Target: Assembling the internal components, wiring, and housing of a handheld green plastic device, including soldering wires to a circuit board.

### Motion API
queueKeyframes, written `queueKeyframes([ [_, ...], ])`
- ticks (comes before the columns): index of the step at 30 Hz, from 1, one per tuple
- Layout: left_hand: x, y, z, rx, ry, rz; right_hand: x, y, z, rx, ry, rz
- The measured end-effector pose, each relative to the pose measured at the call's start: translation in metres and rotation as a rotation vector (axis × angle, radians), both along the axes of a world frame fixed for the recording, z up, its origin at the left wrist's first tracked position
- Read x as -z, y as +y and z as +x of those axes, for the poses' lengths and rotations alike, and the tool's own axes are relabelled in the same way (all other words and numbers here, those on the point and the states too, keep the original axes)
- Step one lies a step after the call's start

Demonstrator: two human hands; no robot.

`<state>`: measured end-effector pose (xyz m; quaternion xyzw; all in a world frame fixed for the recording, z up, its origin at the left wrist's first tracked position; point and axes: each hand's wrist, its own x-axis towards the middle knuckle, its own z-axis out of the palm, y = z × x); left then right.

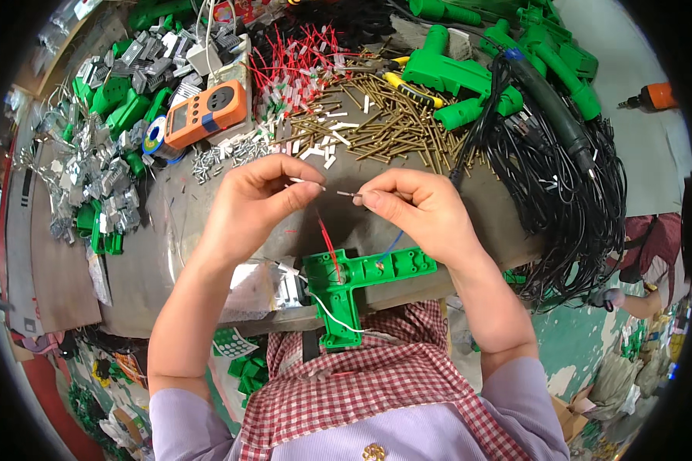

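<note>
Over the near edge of the bench, my left hand [263,198] is closed in a pinch on a small white sleeve [309,181]. Facing it across a short gap, my right hand [421,206] pinches a thin wire [347,194], its tip pointing left. Below both hands lies an open green pistol-shaped housing half [396,267], its grip reaching over the bench edge. Red wires [327,238] rise from it toward the left hand. A white wire [327,310] curves over the grip, and a blue wire [394,242] runs up near the right hand.
Behind the hands lie brass-coloured rods [392,115], red wires with clear connectors [296,65] and small metal sleeves [227,156]. An orange meter [206,115] and solder spool [158,142] stand left. Black cables [569,223] and green housings [457,73] crowd the right.
</note>
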<state>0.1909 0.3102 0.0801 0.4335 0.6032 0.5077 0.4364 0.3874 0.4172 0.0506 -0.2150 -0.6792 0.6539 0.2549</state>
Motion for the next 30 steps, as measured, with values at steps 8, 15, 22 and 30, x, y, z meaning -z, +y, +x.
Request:
queueKeyframes([
  [8,-0.011,-0.004,0.007,0.078,-0.307,-0.018,-0.013,-0.007,0.005,-0.054,0.014,-0.021],
  [15,-0.011,-0.006,0.013,0.104,-0.322,0.010,-0.011,-0.006,0.003,-0.047,0.021,-0.049],
  [22,-0.013,-0.007,0.025,0.005,-0.272,0.025,-0.013,-0.023,0.005,0.215,-0.048,0.269],
  [30,-0.009,-0.012,0.026,-0.004,-0.404,0.028,-0.015,-0.034,0.001,0.381,0.034,0.592],
])
